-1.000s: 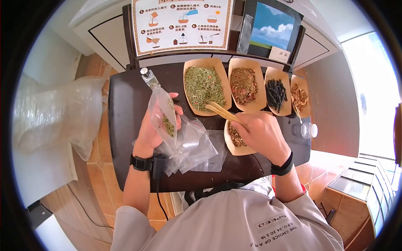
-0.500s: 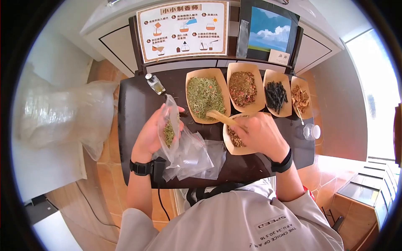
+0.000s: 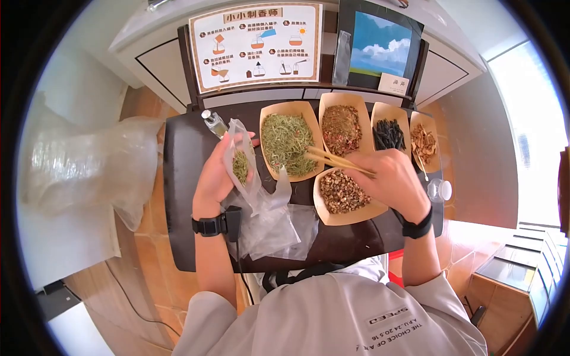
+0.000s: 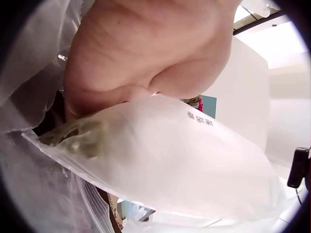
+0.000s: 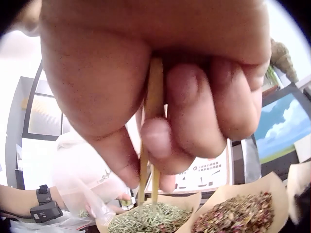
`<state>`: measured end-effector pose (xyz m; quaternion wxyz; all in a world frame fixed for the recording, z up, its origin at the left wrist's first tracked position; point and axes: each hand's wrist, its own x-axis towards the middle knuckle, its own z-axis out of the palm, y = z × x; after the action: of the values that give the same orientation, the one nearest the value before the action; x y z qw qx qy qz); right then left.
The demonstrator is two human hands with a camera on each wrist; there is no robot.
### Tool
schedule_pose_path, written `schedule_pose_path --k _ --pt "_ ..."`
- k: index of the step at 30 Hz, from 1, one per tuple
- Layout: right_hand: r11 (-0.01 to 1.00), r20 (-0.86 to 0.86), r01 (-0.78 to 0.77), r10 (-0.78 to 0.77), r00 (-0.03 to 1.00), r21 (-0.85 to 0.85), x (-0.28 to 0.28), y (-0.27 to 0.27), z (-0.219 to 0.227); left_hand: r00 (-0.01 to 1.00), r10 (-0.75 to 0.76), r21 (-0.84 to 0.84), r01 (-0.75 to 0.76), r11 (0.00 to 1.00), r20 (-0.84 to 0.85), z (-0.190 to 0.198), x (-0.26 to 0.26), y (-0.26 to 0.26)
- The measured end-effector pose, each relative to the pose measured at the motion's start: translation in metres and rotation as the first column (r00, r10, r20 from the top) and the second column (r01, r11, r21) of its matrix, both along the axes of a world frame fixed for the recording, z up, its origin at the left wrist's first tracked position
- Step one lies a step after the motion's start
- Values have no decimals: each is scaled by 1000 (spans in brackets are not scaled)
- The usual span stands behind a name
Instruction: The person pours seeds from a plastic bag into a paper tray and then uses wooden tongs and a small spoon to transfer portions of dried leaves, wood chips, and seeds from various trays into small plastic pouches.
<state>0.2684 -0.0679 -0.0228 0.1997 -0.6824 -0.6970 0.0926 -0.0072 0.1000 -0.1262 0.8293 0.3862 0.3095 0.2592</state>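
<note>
Left wrist view alone shows us printing on the plastic bag [image 4: 194, 155]; head view alone, the tray of brown bits [image 3: 363, 213]. Cloudy, with green sprigs inside, the bag sits beside the herb tray [image 3: 310, 113], clamped in our left hand [image 3: 212, 181]. Our right hand [image 3: 389, 181] grips wooden tongs [image 3: 335, 159] (tips slightly apart, at the herbs).

A poster [image 3: 255, 50] bears the title “小小制香师”, a shirt [image 3: 320, 314] reads “SPEED” and “THE CHOICE OF A”, and a translucent bag [image 4: 170, 160] is marked “迷迭香”.
</note>
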Motion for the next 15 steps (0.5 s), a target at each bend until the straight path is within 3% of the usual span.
schedule_pose_path --k 3,5,8,10,12,15 --pt "986 87 -50 64 994 -158 9 -8 10 999 -21 9 20 1000 40 -3 1 -1" --pt "984 137 -70 94 986 -166 6 -1 1 997 -31 33 29 999 68 3 3 -9" --pt "993 139 -116 113 984 20 -5 15 -20 993 -58 67 51 996 101 -12 2 -7" --pt "995 109 -103 101 989 13 -5 18 -20 992 -66 72 59 996 106 -17 -1 -6" --pt "998 54 -61 60 997 27 -6 18 -17 986 -116 193 92 977 119 -19 -2 -5" --pt "998 29 -7 6 1000 55 0 13 -11 987 -74 83 62 995 145 -17 -1 -6"
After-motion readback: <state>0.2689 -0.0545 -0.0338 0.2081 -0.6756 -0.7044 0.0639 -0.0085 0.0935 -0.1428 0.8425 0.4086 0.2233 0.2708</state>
